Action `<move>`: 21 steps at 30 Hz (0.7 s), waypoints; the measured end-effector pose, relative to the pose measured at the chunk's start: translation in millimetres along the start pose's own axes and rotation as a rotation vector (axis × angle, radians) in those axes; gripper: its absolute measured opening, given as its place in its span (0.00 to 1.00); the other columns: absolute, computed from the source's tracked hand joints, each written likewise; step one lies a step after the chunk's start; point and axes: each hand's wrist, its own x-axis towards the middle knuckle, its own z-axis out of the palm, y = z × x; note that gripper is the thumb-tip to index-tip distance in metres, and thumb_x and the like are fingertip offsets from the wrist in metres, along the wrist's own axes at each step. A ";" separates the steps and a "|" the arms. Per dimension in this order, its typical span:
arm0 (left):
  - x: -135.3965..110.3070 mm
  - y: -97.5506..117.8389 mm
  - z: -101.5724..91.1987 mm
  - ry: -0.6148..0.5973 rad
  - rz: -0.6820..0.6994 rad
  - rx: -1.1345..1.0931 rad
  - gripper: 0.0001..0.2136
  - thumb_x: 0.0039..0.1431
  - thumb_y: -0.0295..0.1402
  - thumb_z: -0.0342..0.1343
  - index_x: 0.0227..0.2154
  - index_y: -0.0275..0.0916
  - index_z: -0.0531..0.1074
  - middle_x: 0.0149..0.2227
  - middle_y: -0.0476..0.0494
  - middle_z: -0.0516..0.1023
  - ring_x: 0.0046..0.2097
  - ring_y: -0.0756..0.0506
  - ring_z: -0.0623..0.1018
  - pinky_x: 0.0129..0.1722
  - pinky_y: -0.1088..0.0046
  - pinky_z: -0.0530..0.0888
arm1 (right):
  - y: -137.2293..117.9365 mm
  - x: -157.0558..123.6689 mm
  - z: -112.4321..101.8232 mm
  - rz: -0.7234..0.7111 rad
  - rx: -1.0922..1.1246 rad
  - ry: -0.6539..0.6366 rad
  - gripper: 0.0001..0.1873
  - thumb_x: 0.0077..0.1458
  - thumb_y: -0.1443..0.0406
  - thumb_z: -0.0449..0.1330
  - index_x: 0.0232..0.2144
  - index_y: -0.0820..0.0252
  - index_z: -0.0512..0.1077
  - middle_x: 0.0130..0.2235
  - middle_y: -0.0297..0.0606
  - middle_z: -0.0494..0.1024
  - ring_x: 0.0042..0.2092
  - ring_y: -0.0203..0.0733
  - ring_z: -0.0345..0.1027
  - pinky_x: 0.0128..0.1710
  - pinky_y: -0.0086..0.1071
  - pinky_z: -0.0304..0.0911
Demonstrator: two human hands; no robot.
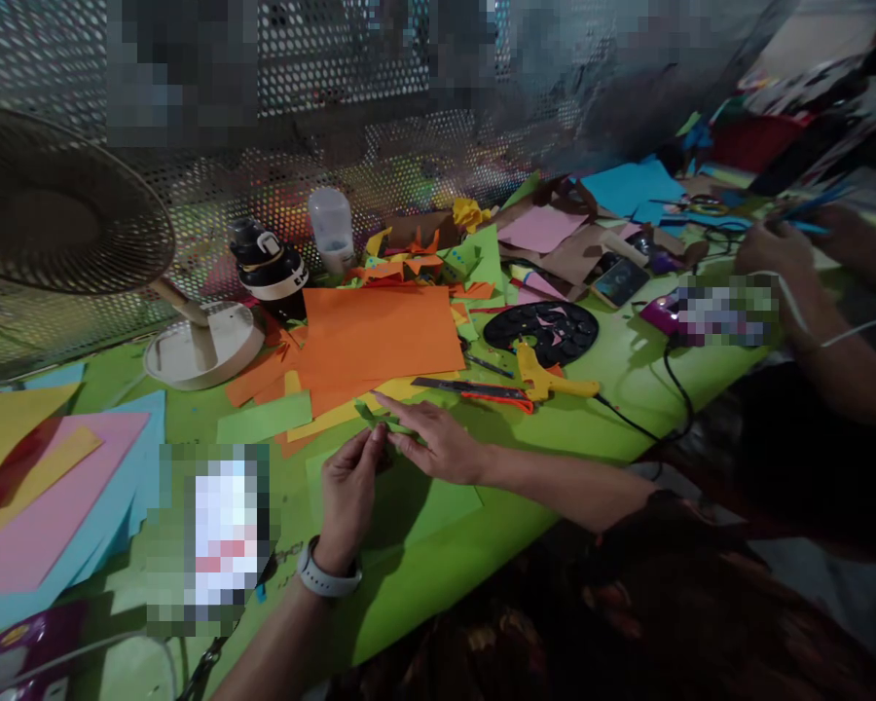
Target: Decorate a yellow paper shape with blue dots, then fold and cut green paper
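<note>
My left hand (350, 487), with a pale watch strap (327, 572) on its wrist, pinches a small folded green paper strip (367, 413) between thumb and fingertips. Reaching in from the right, my right hand (442, 443) has its index finger stretched out above the strip. Its other fingers close on the strip's right end, partly hidden from view. Both hands are over a light green sheet (438, 501) on the green-covered table. Just beyond them lie a big orange sheet (386, 331) and a cut green piece (264, 417).
A yellow glue gun (555, 380) and a utility knife (456, 389) lie right of my hands, near a black palette (540, 333). A fan (204, 350) and black bottle (269, 268) stand behind. Coloured sheets (58, 487) are at left. Another person's hands (778, 258) work at right.
</note>
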 end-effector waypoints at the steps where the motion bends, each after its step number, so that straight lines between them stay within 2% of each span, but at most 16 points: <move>1: -0.1 -0.1 0.1 0.024 -0.026 -0.025 0.14 0.46 0.43 0.68 0.32 0.39 0.80 0.24 0.52 0.75 0.25 0.53 0.72 0.27 0.77 0.74 | -0.9 0.2 -0.8 -0.006 0.007 -0.005 0.31 0.66 0.63 0.49 0.68 0.59 0.48 0.51 0.46 0.77 0.48 0.46 0.69 0.51 0.41 0.63; 4: -0.6 -0.3 0.4 0.077 -0.071 -0.065 0.19 0.43 0.43 0.70 0.39 0.40 0.79 0.27 0.51 0.78 0.25 0.53 0.73 0.29 0.76 0.76 | -3.1 0.6 -3.2 -0.013 0.000 -0.014 0.31 0.66 0.64 0.49 0.68 0.56 0.47 0.54 0.44 0.75 0.49 0.46 0.69 0.51 0.42 0.63; 8: -2.0 -0.2 2.0 0.034 -0.059 -0.068 0.14 0.44 0.43 0.69 0.31 0.39 0.81 0.26 0.50 0.79 0.27 0.52 0.75 0.29 0.77 0.75 | -2.0 0.5 -2.9 -0.017 -0.056 -0.007 0.29 0.67 0.63 0.48 0.68 0.56 0.50 0.47 0.43 0.79 0.44 0.46 0.70 0.48 0.42 0.63; 13: -2.7 -2.7 4.6 0.019 -0.085 -0.177 0.12 0.46 0.41 0.69 0.32 0.41 0.82 0.30 0.48 0.81 0.31 0.50 0.78 0.34 0.74 0.76 | 2.0 0.6 1.4 -0.030 -0.107 -0.009 0.28 0.67 0.63 0.48 0.67 0.60 0.52 0.44 0.44 0.80 0.42 0.46 0.70 0.47 0.42 0.62; 16: -2.0 -4.7 4.7 0.020 -0.096 -0.209 0.10 0.46 0.40 0.69 0.31 0.40 0.81 0.28 0.49 0.80 0.29 0.50 0.77 0.32 0.74 0.74 | 0.8 0.7 1.7 -0.006 -0.123 -0.012 0.29 0.67 0.63 0.48 0.67 0.62 0.52 0.43 0.44 0.80 0.42 0.46 0.70 0.48 0.42 0.61; 21: -2.0 -5.2 4.2 0.060 -0.055 -0.157 0.10 0.47 0.40 0.68 0.28 0.39 0.80 0.25 0.52 0.78 0.27 0.53 0.73 0.30 0.78 0.71 | -4.0 -0.1 -0.8 0.029 -0.107 -0.025 0.30 0.66 0.64 0.49 0.68 0.58 0.50 0.42 0.42 0.80 0.41 0.45 0.69 0.48 0.42 0.62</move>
